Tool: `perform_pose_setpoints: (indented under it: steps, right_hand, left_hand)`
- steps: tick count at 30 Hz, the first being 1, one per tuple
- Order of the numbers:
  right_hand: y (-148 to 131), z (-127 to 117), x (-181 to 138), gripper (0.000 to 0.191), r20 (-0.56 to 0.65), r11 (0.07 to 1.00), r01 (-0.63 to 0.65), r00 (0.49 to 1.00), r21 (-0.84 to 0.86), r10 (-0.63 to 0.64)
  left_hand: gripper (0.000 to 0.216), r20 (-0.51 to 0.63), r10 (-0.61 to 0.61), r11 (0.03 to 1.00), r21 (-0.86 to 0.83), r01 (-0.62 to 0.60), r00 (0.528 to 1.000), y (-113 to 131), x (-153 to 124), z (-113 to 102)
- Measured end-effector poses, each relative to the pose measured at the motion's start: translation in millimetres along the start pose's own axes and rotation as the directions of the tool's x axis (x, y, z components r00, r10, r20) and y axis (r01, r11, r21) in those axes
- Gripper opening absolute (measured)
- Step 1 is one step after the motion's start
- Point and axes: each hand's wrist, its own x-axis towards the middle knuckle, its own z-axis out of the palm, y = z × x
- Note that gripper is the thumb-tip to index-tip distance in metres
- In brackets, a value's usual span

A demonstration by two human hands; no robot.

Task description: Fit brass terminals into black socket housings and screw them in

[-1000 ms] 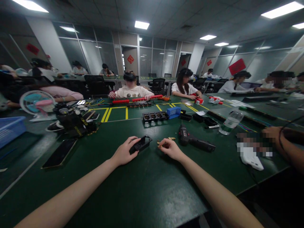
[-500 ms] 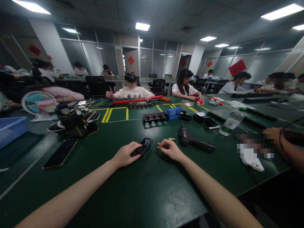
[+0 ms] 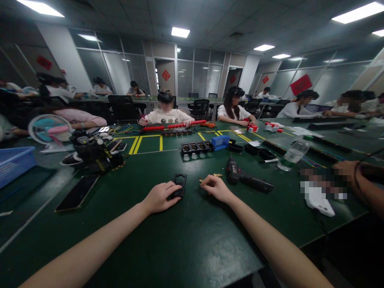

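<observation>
My left hand [image 3: 163, 196] is closed on a black plastic housing [image 3: 181, 181], which lies on the green table [image 3: 186, 248] with an opening near its far end. To the right, my right hand [image 3: 217, 189] pinches a small brass-coloured metal piece [image 3: 201, 181] between thumb and fingertips, its exact kind too small to tell. Just beyond those fingers lie more brass-coloured pieces [image 3: 217, 175]. A black cordless drill [image 3: 247, 178] rests on its side to the right of my right hand.
A black socket strip [image 3: 196, 148] stands beyond my hands beside a blue bin [image 3: 220, 142]. On the left are a phone [image 3: 78, 193], a fan [image 3: 49, 130] and a blue basket [image 3: 16, 164]. A water bottle [image 3: 293, 156] and another person's hand [image 3: 345, 172] are at the right.
The black housing has gone from a tilted, raised position to lying flat on the table, with my left hand turned over it. My right hand has barely moved.
</observation>
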Motion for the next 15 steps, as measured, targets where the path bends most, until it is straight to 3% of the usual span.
perform_pose_setpoints:
  steps: [8,15]
  right_hand:
    - [-0.8,-1.9,-0.9,0.034,0.008,0.976,0.082,0.997,-0.201,-0.082]
    - [-18.8,-13.7,-6.1,0.022,0.148,0.772,0.259,0.966,-0.581,-0.213]
  left_hand:
    - [0.037,0.030,-0.083,0.996,-0.019,0.084,0.996,-1.5,1.4,-0.9]
    - [0.036,0.020,-0.101,0.993,-0.051,0.102,0.995,-0.6,3.2,-3.0]
